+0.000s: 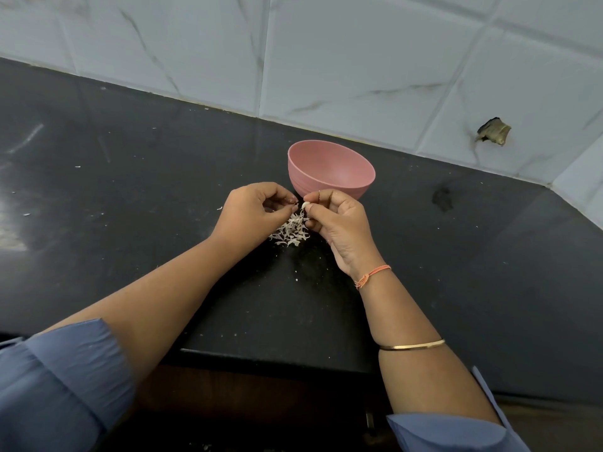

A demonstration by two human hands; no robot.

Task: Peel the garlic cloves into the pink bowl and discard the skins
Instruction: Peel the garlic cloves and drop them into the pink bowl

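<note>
The right hand (339, 223) pinches a garlic clove (304, 205) between thumb and fingers, the left hand (251, 210) with curled fingers just beside it, grip unclear, both above the pile of skins (290, 232), the pink bowl (329, 171) just behind, the table (130, 164) stretching wide either side.

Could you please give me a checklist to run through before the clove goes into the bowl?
1. Clove gripped: ok, the right hand pinches it.
2. Clove fully peeled: cannot tell, too small to see.
3. Bowl upright and just beyond the hands: ok.
4. Left hand free of skin: cannot tell, its fingertips are curled together.
5. Skins in one pile: ok, on the counter below the hands.
6. Skins discarded: not ok, not yet done.
</note>
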